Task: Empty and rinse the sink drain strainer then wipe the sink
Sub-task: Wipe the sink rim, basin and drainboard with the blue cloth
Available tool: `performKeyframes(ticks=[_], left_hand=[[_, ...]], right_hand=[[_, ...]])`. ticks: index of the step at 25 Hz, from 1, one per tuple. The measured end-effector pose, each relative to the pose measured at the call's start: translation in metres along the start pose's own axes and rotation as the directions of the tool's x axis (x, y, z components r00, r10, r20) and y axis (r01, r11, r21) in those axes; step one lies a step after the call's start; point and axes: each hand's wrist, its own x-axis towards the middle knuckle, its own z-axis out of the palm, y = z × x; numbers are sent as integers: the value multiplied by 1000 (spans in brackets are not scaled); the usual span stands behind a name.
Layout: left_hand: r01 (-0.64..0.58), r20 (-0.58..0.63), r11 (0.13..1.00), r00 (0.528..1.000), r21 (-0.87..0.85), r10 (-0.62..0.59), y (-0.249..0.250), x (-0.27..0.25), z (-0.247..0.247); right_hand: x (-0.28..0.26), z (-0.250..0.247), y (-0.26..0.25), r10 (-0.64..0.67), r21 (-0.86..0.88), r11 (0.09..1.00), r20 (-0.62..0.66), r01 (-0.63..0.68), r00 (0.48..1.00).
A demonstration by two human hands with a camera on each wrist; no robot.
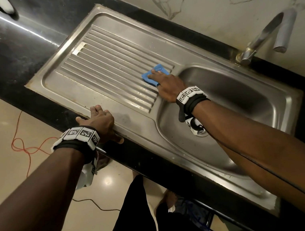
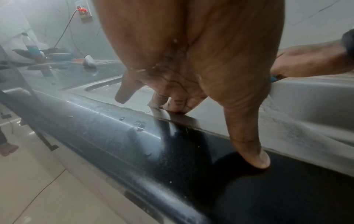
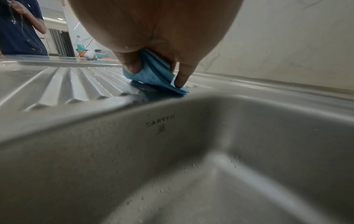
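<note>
A folded blue cloth lies on the ribbed steel drainboard, right beside the basin. My right hand pinches it between thumb and fingers and presses it onto the ribs. My left hand rests with fingers on the sink's front rim and thumb on the black counter, holding nothing. The drain and its strainer are hidden behind my right wrist.
A bent steel faucet stands at the basin's back corner against the marble wall. A white object and a bottle sit far along the counter. An orange cable lies on the floor. Another person stands beyond the drainboard.
</note>
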Motion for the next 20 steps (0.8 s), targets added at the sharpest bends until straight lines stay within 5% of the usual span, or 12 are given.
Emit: performKeyframes(ticks=[5,12,20], left_hand=[[6,2,1000,1000,-14,-6,-3,4,2],[23,3,1000,1000,1,-23,2,0,-1],[20,2,1000,1000,1,-20,0,0,1]], right_hand=[[-8,4,8,1,-48,999,-97,-6,995],[33,-11,-9,78,-4,997,18,-78,997],[8,2,14,71,-89,992,-149,-85,986]])
